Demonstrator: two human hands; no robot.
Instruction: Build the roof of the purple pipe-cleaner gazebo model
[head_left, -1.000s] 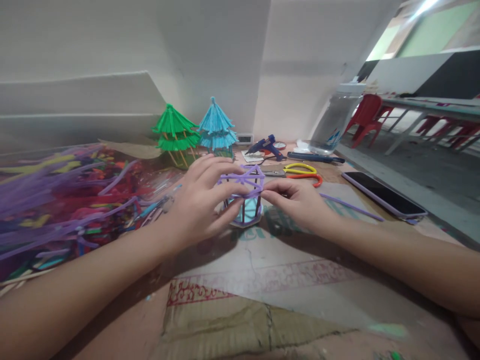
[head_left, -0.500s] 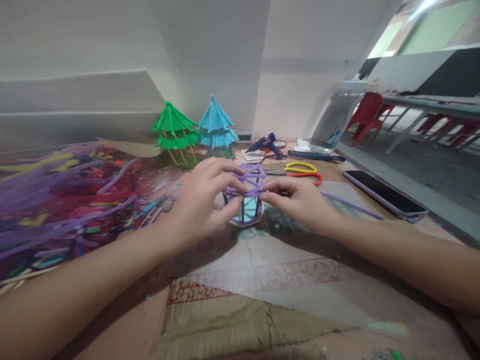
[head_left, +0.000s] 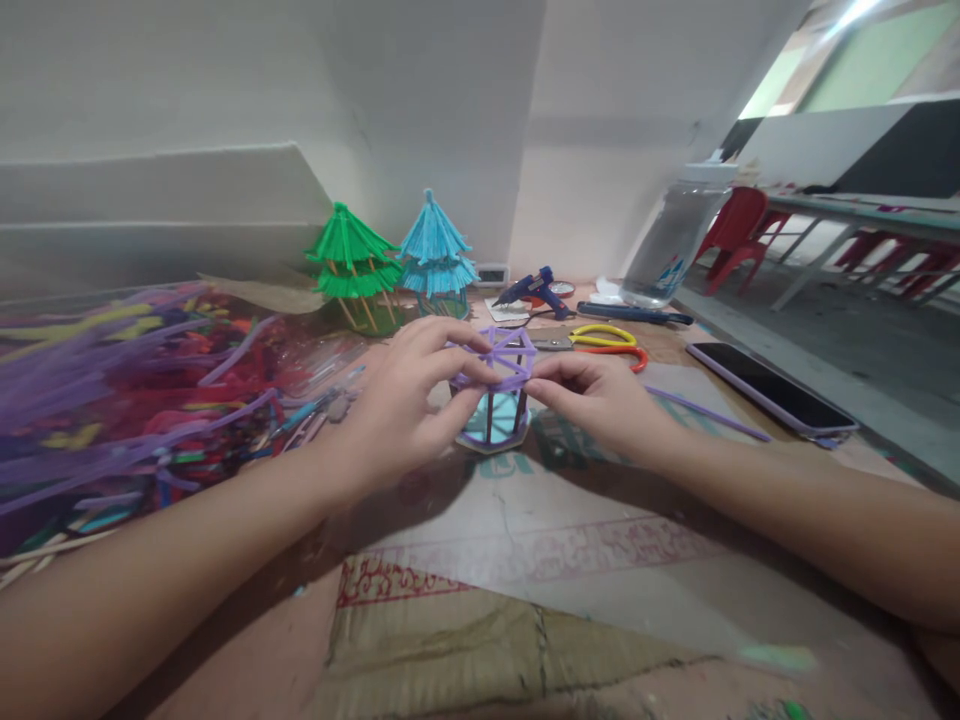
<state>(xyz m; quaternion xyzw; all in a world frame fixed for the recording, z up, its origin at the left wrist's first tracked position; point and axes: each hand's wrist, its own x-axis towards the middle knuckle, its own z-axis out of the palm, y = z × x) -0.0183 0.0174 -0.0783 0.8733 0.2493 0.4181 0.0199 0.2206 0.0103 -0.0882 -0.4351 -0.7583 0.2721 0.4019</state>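
A small pavilion model stands on the cardboard between my hands, with dark posts, a light blue base and a purple pipe-cleaner frame across its top. My left hand grips the left side of that frame, thumb at the front and fingers over the top. At the frame's right edge, my right hand pinches it between thumb and forefinger. Behind stand a green tiered paper-like pavilion and a light blue one. A loose purple pipe cleaner lies right of my right hand.
Scissors, a blue glue gun and a cutter lie behind my hands. A water bottle stands at the back right, near a phone. Colourful pipe cleaners heap up on the left, before the wall.
My right fingertips have shifted slightly at the frame's right edge. The model sits a little differently between my hands, and the whole view has moved slightly.
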